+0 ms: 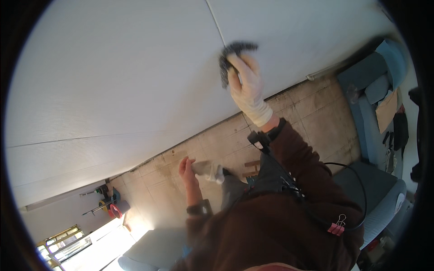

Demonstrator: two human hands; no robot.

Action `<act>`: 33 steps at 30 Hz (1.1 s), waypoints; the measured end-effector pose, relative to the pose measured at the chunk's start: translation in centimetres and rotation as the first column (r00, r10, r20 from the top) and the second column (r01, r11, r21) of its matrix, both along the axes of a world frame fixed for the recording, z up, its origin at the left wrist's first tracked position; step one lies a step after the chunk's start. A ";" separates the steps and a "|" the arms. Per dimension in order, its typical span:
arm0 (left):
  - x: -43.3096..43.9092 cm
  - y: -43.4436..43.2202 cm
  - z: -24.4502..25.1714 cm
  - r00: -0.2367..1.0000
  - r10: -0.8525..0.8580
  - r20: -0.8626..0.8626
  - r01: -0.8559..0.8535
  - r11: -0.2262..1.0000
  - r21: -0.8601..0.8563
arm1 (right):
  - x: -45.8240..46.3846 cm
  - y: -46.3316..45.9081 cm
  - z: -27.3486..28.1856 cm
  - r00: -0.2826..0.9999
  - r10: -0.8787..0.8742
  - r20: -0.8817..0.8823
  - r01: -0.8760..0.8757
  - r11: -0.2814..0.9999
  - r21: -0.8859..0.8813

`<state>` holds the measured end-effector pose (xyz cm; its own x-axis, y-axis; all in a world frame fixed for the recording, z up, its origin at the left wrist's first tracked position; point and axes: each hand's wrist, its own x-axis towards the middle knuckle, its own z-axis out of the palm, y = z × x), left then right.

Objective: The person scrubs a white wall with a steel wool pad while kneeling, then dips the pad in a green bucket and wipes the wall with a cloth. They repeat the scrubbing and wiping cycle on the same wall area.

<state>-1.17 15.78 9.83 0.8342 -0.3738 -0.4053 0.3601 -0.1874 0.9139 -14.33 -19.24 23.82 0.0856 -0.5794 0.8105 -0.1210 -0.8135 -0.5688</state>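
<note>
My right hand (247,79), in a pale glove, grips a crumpled dark cloth (230,57) against the pale wall (135,74). The cloth is blurred and lies at the lower end of a thin white cable or strip (216,22) that runs along the wall. Lower down, my left hand (188,171) is bare and holds what looks like an empty pale glove (207,170), which hangs over the floor.
Floor tiles (305,111) meet the wall's lower edge. A blue-grey sofa (368,111) with cardboard (387,110) stands at right. A cordless drill (102,190) and a roll of tape (115,210) are near the bright doorway. A small wooden stool (251,168) is beside my legs.
</note>
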 end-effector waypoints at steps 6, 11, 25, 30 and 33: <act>-0.3 -2.8 -1.2 0.986 -0.142 -0.086 0.134 0.987 -0.094 | 0.8 -0.2 0.8 0.995 -0.092 -0.038 0.093 0.996 0.013; 1.8 0.5 -2.8 0.974 -0.209 -0.082 0.203 0.976 -0.082 | 1.3 0.9 1.1 0.979 -0.185 -0.087 0.188 0.982 0.031; 3.6 3.8 -3.1 0.987 -0.157 0.024 0.156 0.987 0.041 | 1.3 1.1 -1.0 0.970 -0.209 -0.123 0.219 0.972 0.078; 1.6 0.2 -7.8 0.983 -0.167 -0.076 0.167 0.986 -0.005 | 0.8 1.3 -3.2 0.975 -0.149 -0.163 0.159 0.986 0.051; 1.1 -2.7 -12.3 0.975 -0.204 -0.083 0.201 0.979 -0.038 | 0.8 0.2 -3.8 0.988 -0.127 -0.088 0.123 0.991 -0.056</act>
<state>-0.07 13.12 -2.42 0.7024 -0.5441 -0.4589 0.3953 -0.2379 0.8872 -13.53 -19.07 20.02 0.0899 -0.5492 0.8309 -0.2730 -0.8159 -0.5097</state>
